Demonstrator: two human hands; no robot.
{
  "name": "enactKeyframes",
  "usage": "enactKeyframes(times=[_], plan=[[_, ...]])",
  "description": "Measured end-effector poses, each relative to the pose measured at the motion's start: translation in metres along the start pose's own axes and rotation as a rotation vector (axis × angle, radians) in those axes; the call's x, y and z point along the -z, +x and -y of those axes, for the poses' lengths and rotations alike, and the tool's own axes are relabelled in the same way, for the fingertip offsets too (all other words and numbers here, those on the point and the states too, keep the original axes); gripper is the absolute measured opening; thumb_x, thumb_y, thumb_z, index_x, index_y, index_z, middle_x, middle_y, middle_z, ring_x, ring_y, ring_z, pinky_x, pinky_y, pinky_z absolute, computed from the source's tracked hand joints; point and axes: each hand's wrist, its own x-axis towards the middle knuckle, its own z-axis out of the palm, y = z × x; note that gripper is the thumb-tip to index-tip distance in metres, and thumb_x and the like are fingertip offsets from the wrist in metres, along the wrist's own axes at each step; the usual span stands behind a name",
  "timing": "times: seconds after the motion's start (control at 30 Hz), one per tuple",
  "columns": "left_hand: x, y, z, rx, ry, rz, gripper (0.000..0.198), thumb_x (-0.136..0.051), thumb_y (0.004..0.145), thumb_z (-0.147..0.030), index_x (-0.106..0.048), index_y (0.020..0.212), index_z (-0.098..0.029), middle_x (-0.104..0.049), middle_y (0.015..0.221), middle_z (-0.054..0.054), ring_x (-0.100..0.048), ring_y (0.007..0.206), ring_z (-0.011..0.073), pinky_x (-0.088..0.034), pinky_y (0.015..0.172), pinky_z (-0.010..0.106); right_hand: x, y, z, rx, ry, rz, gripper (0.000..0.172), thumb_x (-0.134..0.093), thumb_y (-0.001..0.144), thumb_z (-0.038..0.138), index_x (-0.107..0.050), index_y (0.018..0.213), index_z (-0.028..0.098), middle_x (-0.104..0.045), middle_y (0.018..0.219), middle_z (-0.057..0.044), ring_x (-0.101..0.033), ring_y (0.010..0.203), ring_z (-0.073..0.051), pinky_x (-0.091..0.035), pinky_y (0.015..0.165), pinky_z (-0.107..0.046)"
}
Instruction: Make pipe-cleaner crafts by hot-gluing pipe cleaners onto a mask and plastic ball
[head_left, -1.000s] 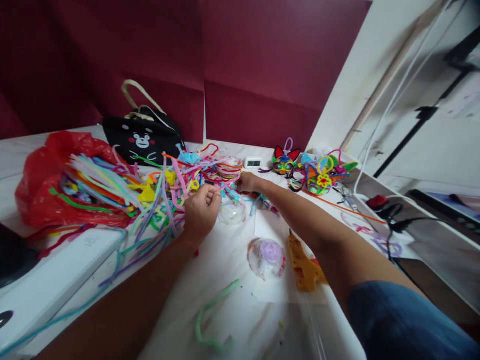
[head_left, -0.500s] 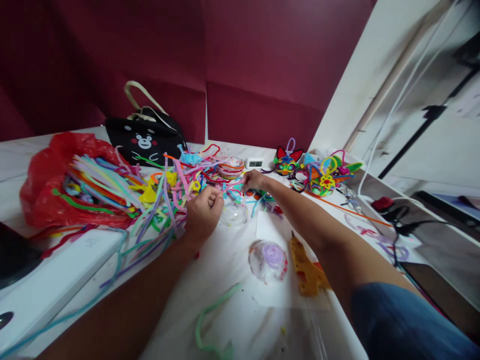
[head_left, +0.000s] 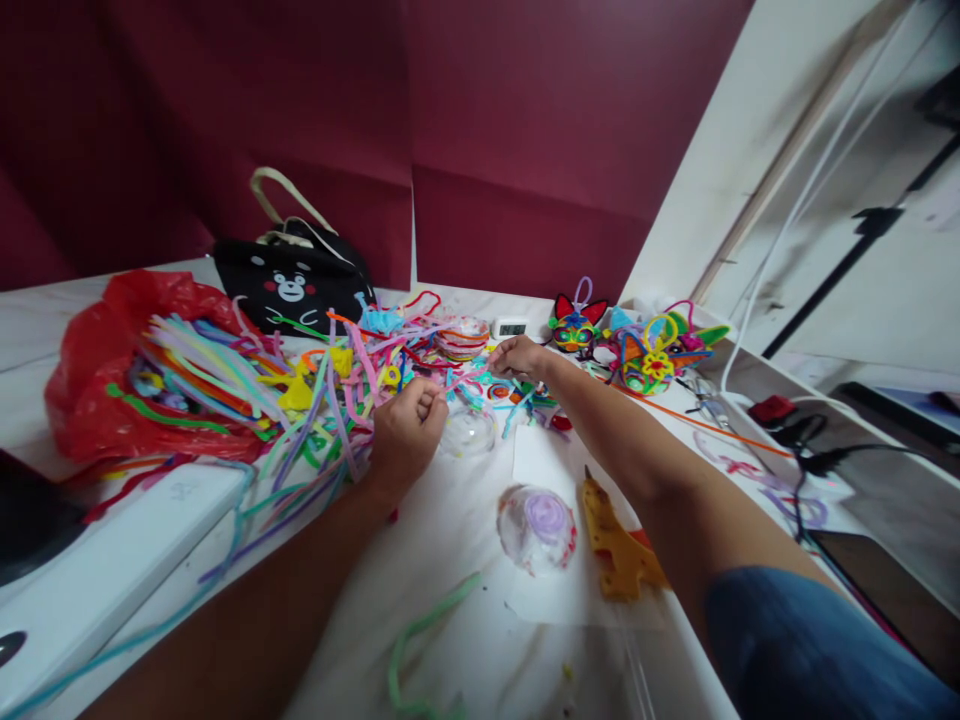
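My left hand [head_left: 406,430] is closed in a pinch on one end of a pink pipe cleaner [head_left: 463,378] at the edge of a big heap of coloured pipe cleaners [head_left: 300,380]. My right hand [head_left: 517,357] is stretched forward and pinches the other end of the same strand, just in front of a stack of coiled pipe-cleaner discs [head_left: 461,337]. The strand runs taut between both hands above a clear plastic dome [head_left: 469,432].
A red plastic bag [head_left: 112,340] and a black bear tote bag [head_left: 292,285] stand at the left back. Finished pipe-cleaner figures [head_left: 645,350] sit at the right back. A dome with a purple coil [head_left: 538,527], a yellow glue gun [head_left: 619,545] and a green strand [head_left: 420,640] lie nearer.
My right hand has shifted a little to the right and farther away, drawing the pink strand out from my left hand. My left hand has barely moved.
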Motion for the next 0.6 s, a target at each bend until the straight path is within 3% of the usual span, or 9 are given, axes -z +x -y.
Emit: enactKeyframes(times=[0.23, 0.47, 0.6], plan=[[0.001, 0.001, -0.002, 0.0, 0.005, 0.011, 0.013, -0.051, 0.077, -0.029, -0.059, 0.074, -0.019, -0.062, 0.059, -0.002, -0.059, 0.052, 0.0125, -0.045, 0.056, 0.02, 0.047, -0.026, 0.006, -0.052, 0.061, -0.062, 0.03, -0.058, 0.092, 0.031, -0.058, 0.117, 0.015, -0.062, 0.114, -0.008, -0.064, 0.094, -0.019, -0.056, 0.079, -0.038], [0.0, -0.001, -0.002, 0.004, 0.013, 0.02, 0.016, -0.051, 0.078, -0.03, -0.06, 0.077, -0.017, -0.062, 0.061, -0.001, -0.06, 0.054, 0.0129, -0.045, 0.056, 0.021, 0.095, -0.065, -0.016, -0.104, 0.133, -0.094, 0.028, -0.058, 0.093, 0.031, -0.058, 0.116, 0.015, -0.063, 0.109, -0.007, -0.064, 0.088, -0.017, -0.056, 0.073, -0.034], [0.0, 0.0, -0.004, -0.001, 0.019, 0.031, 0.016, -0.05, 0.078, -0.031, -0.06, 0.077, -0.018, -0.062, 0.06, -0.001, -0.061, 0.055, 0.0135, -0.045, 0.058, 0.021, 0.115, -0.093, -0.029, -0.138, 0.151, -0.066, 0.023, -0.057, 0.093, 0.03, -0.059, 0.11, 0.014, -0.064, 0.097, -0.004, -0.062, 0.073, -0.012, -0.055, 0.061, -0.026]])
